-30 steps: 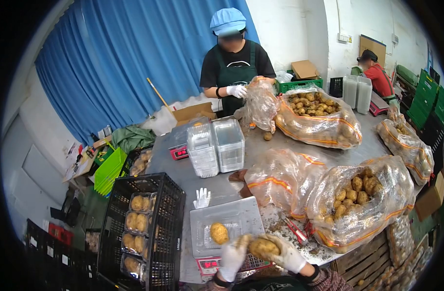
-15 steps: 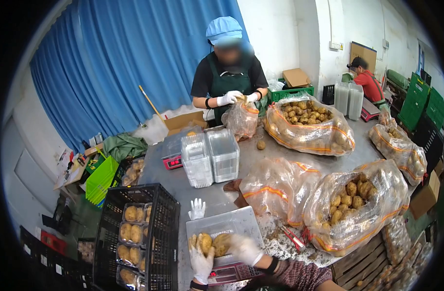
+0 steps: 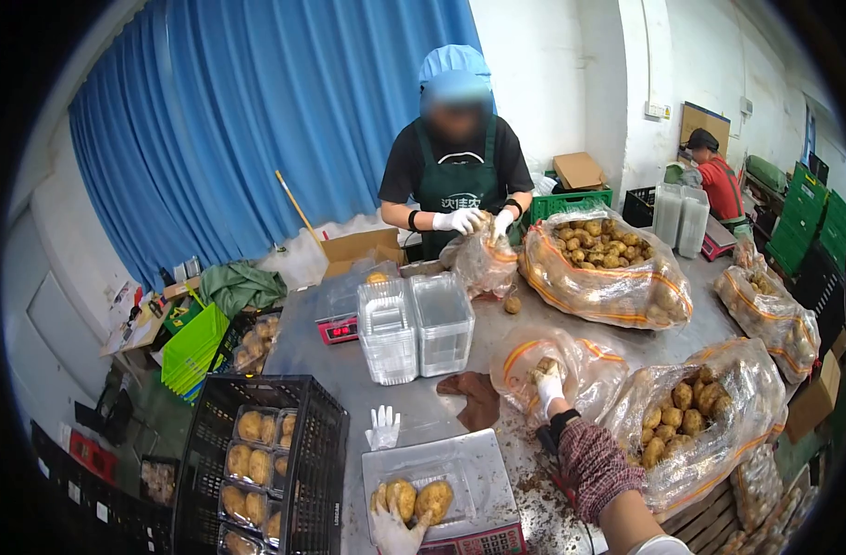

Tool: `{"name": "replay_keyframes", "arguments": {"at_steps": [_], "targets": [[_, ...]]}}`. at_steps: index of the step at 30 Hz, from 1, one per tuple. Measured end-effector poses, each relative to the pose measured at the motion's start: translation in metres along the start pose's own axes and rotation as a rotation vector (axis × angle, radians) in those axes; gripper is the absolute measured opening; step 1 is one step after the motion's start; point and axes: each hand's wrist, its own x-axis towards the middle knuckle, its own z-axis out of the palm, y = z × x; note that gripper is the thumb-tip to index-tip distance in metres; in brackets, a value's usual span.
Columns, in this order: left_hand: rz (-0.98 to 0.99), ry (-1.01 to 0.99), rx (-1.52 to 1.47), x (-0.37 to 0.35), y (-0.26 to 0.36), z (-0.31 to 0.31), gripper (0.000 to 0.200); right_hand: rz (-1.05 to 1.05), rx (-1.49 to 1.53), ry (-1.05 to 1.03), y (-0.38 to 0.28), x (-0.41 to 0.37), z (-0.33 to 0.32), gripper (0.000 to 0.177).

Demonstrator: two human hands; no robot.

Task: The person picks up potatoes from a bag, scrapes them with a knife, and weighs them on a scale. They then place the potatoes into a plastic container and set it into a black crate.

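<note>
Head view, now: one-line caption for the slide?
Gloved left hand on potatoes atop a scale, right hand at a crumpled plastic bag, co-worker opposite.

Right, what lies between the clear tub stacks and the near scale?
In the head view, a white glove and a brown cloth lie on the metal table there.

The left hand (image 3: 397,531) touches potatoes (image 3: 433,502) in a clear tray (image 3: 475,481) on the scale (image 3: 400,460). The right hand (image 3: 549,390) is at a plastic bag (image 3: 520,356), with what looks like 1 potato (image 3: 544,368) at its fingers. 1 white glove (image 3: 383,428) lies just beside the scale, near 2 tray stacks (image 3: 415,328). Across the table (image 3: 335,398), 1 person (image 3: 455,180) handles another bag (image 3: 486,264).
</note>
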Motion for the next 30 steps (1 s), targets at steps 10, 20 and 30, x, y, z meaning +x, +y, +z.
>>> {"name": "replay_keyframes", "arguments": {"at_steps": [10, 20, 30], "targets": [[0.012, -0.092, -0.022, 0.003, -0.006, 0.003, 0.084, -0.522, -1.224, 0.160, -0.049, 0.063, 0.009, 0.063], [-0.054, -0.034, -0.007, 0.002, 0.000, -0.001, 0.081, -0.945, -1.871, -0.427, -0.151, 0.007, -0.018, 0.018], [-0.041, -0.032, -0.158, 0.005, 0.002, -0.004, 0.086, -0.803, -1.619, -0.562, 0.064, -0.029, -0.003, 0.025]]}}
